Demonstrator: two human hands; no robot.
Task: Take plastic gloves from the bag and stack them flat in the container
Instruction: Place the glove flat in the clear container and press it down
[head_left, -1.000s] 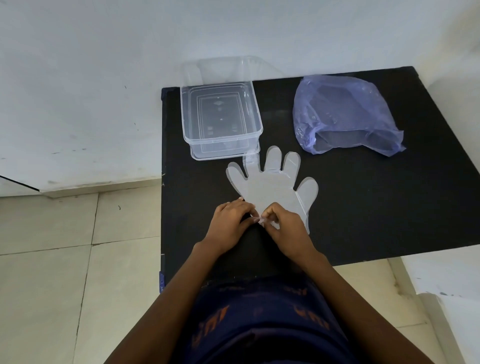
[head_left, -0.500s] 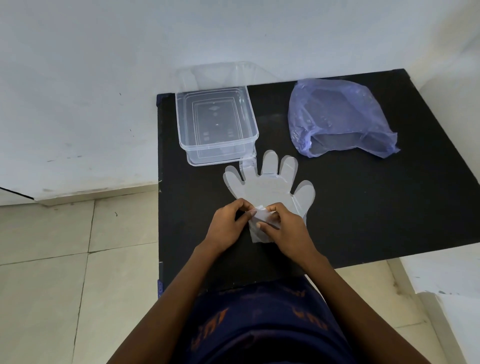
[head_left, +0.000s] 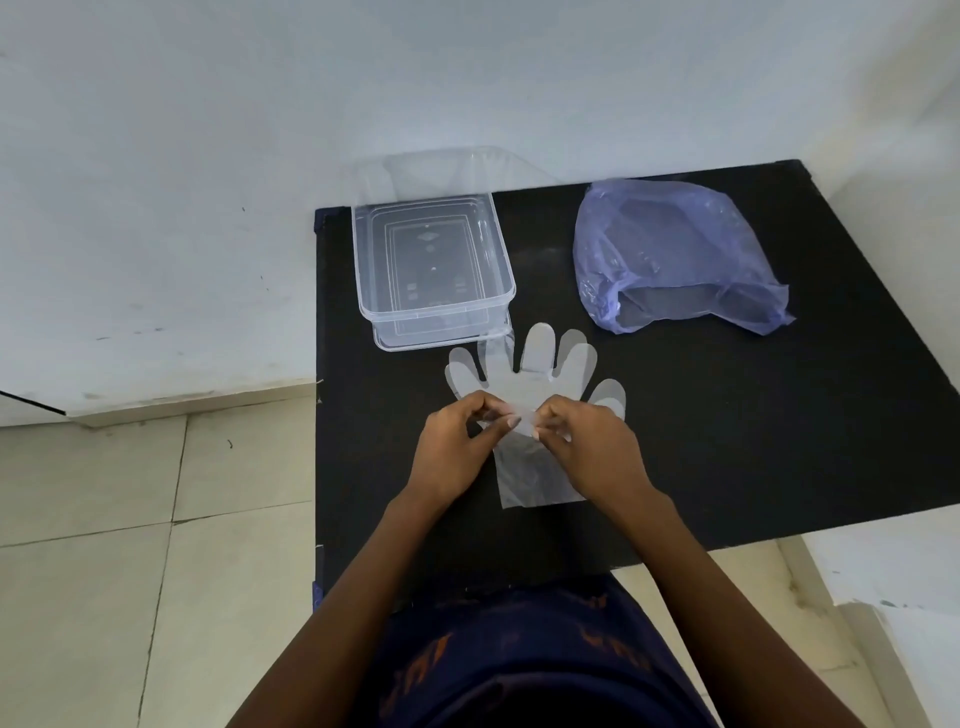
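Note:
A clear plastic glove lies flat on the black table, fingers pointing away from me, its cuff near the front. My left hand and my right hand both pinch the glove at its palm, thumbs and fingertips close together. The clear rectangular container stands at the table's back left, with nothing visible inside. The purple plastic bag lies at the back right, its mouth open toward me.
A clear lid leans behind the container against the white wall. The table's left edge drops to a tiled floor. A white surface sits at the lower right.
My hands have slid from the glove's cuff up to its palm, so the cuff now shows below them. The view has shifted slightly.

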